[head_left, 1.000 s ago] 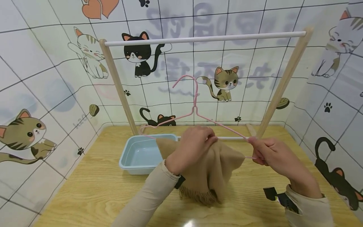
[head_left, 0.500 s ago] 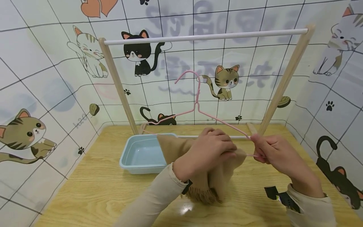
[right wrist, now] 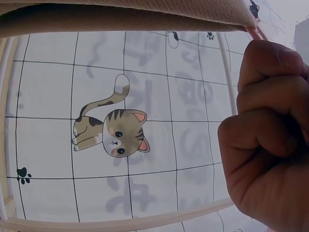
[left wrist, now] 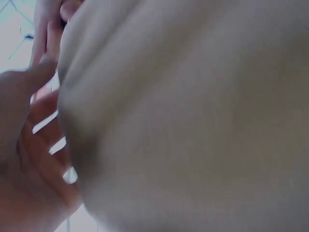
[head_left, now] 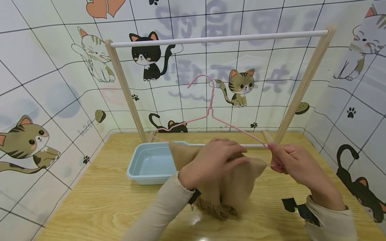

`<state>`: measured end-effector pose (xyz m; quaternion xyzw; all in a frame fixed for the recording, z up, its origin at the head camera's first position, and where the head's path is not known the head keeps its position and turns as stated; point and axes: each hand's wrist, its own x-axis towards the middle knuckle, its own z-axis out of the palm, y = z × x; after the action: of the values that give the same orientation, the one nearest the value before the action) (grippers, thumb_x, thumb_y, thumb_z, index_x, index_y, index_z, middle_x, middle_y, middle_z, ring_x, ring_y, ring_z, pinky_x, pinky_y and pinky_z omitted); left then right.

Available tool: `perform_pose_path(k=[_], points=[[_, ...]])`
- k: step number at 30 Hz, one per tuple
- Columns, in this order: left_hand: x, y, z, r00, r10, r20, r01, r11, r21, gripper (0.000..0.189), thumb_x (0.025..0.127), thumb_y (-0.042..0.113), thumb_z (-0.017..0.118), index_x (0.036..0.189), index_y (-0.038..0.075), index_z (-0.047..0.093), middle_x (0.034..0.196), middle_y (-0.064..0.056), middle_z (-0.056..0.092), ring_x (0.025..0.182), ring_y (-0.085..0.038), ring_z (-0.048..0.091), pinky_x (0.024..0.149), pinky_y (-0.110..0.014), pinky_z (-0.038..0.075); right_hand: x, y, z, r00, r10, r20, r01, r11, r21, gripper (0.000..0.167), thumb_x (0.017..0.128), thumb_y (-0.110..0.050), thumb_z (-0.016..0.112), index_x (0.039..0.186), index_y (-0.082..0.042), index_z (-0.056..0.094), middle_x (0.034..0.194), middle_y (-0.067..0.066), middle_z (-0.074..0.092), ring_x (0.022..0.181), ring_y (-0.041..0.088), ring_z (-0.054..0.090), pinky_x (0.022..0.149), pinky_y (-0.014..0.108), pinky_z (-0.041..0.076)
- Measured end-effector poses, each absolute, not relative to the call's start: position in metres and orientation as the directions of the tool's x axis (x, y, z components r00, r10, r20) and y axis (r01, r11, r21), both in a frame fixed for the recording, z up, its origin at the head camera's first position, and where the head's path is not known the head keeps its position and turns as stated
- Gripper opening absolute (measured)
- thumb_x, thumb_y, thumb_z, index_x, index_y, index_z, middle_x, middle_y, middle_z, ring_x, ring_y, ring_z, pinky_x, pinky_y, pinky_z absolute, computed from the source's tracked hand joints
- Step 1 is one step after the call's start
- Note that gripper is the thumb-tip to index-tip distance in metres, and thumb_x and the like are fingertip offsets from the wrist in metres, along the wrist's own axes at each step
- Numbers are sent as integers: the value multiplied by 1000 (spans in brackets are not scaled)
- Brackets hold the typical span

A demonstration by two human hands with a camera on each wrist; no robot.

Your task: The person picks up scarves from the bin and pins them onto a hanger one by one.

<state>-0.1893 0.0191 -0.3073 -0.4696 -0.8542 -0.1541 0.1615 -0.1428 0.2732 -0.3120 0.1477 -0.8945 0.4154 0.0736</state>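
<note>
Now the scarf (head_left: pixel 236 187) drapes over the lower bar of the hanger (head_left: pixel 212 101), directly under my left hand (head_left: pixel 214 163).
Its folded top runs side to side, along the table's (head_left: pixel 99 201) back edge, one corner just short of my right hand (head_left: pixel 292 161), which grips the hanger's end. My left hand, nearer, rests on it, fingers relaxed; half a second ago it sat further right and that corner reached less far.

Cat-printed, grid-lined walls (head_left: pixel 188 60) border a wood-grain table (head_left: pixel 99 197).
</note>
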Motion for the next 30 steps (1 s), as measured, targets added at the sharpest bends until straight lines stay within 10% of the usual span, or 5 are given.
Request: perform_pose_path(k=[19,30], points=[[-212,-28,-320,-386,740,551,882,470,-14,20,103,33,60,94,23,75,86,12,69,88,-9,65,85,-30,51,-144,278,-314,-919,-273,283,-389,531,-753,57,112,-21,41,56,-8,40,54,-3,44,45,14,41,40,30,33],[-212,-33,-316,-468,790,397,869,493,44,22,99,43,65,107,23,70,91,11,69,82,-7,66,79,-31,53,-144,284,-311,-912,-254,323,-411,535,-739,56,112,-19,39,57,-8,40,55,-1,47,42,15,37,40,31,32]])
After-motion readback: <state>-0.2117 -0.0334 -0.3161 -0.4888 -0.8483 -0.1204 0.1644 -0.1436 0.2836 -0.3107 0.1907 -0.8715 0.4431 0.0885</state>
